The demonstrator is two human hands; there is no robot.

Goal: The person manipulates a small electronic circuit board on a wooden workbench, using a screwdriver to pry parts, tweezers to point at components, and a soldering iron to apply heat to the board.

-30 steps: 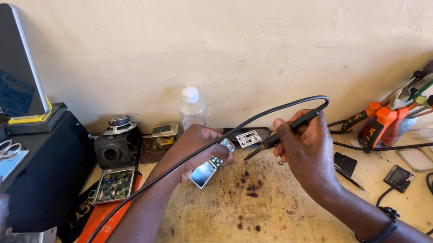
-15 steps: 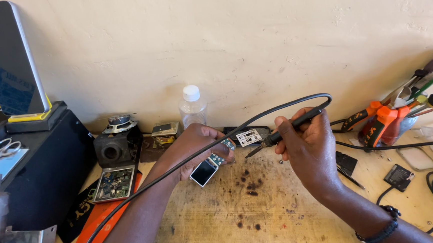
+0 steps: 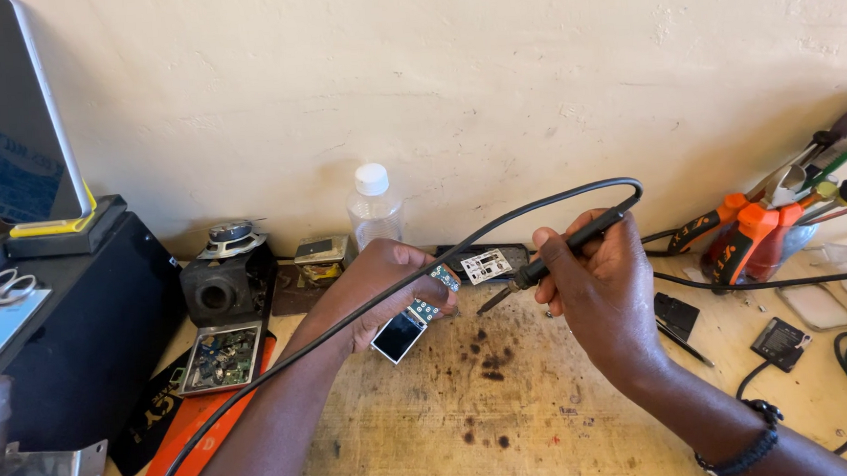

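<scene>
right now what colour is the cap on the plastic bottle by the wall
White; the bottle cap tops a clear bottle, seen in the head view.

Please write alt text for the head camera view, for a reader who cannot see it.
Over a scorched wooden workbench, the person's right hand holds a black soldering iron, its tip pointed toward a small circuit board with a screen held in the left hand. A clear plastic bottle stands by the wall behind, with orange-handled tools at right.
</scene>
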